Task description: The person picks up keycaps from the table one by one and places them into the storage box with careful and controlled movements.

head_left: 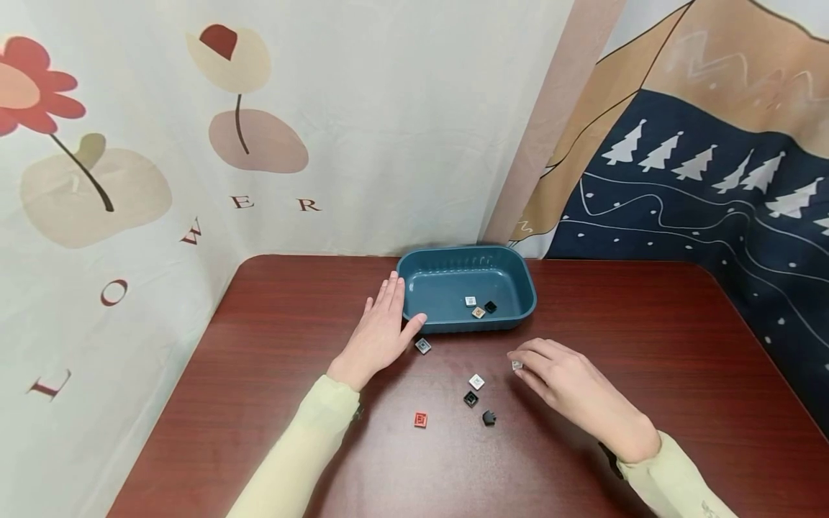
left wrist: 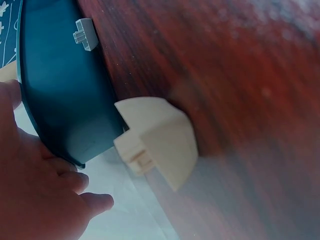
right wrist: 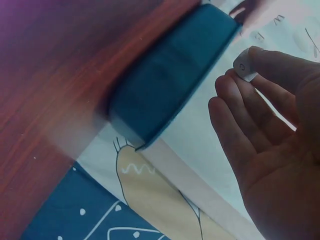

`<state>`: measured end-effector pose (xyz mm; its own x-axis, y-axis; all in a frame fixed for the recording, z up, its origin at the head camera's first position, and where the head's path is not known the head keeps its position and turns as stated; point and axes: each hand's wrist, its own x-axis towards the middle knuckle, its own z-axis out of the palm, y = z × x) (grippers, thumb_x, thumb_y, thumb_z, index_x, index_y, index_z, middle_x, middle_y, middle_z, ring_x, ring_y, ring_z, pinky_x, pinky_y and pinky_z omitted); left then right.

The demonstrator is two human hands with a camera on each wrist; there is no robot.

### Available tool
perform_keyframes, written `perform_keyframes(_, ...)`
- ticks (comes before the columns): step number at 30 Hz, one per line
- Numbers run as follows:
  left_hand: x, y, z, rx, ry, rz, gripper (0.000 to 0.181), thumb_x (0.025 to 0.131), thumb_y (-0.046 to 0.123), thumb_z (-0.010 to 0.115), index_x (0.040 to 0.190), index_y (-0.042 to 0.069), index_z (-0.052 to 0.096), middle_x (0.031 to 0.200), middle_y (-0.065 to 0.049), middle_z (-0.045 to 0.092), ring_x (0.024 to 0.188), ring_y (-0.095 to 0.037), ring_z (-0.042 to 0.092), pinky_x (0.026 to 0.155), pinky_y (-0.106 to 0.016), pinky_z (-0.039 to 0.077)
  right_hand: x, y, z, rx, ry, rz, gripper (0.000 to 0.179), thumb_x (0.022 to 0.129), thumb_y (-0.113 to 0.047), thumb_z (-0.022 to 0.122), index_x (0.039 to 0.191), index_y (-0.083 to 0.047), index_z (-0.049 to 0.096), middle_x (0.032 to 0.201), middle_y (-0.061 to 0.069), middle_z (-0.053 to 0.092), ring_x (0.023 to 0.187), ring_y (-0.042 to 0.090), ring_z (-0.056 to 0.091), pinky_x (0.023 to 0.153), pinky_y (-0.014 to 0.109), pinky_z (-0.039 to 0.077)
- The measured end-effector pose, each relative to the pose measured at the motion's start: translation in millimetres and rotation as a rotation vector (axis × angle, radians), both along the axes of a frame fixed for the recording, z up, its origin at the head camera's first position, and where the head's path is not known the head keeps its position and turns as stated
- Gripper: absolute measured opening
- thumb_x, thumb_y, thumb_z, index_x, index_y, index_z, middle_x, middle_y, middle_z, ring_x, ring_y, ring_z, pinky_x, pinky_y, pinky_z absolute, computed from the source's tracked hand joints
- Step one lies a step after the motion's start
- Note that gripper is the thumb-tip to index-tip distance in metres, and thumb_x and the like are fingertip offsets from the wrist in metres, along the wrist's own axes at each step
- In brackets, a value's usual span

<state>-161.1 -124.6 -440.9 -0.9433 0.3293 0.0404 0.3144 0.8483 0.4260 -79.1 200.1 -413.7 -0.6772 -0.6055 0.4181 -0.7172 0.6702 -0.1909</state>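
I pinch a white keycap (head_left: 517,365) in my right hand (head_left: 566,385).
Head view: it's on the near side of the blue bin (head_left: 434,288), whose left side my straight-fingered left hand (head_left: 381,332) touches. Left wrist: a grey keycap (left wrist: 90,34) sits beside the bin. Right wrist: the pinched keycap bears a dark mark.

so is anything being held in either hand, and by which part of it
The right hand pinches a white keycap, apparently by its sides; the left hand just touches the blue tray.
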Motion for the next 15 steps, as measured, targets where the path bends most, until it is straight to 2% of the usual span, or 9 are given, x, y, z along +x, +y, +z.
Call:
perform_keyframes(8, -0.5, 0.4, -0.1, 0.001, -0.005, -0.004, 0.086, 0.109, 0.056, 0.040, 0.164, -0.003, 0.011, 0.172, -0.017, 0.003, 0.158, -0.036, 0.010, 0.123, -0.059, 0.016, -3.9, -3.2, 4.1, -0.079, 0.041, -0.013, 0.030, 0.082, -0.005, 0.085, 0.110, -0.009, 0.076, 0.107, -0.002, 0.070, 0.096, 0.013, 0.067, 0.082, 0.034, 0.058)
perform_keyframes(15, -0.8, -0.2, 0.0, 0.010, -0.009, -0.004, 0.085, 0.109, 0.056, 0.040, 0.164, -0.003, 0.012, 0.172, -0.016, 0.002, 0.158, -0.036, 0.010, 0.123, -0.059, 0.015, -12.8, -8.0, 11.9, -0.127, 0.082, -0.035, 0.029, 0.082, -0.007, 0.084, 0.110, -0.009, 0.076, 0.105, -0.002, 0.071, 0.095, 0.014, 0.068, 0.083, 0.034, 0.057)
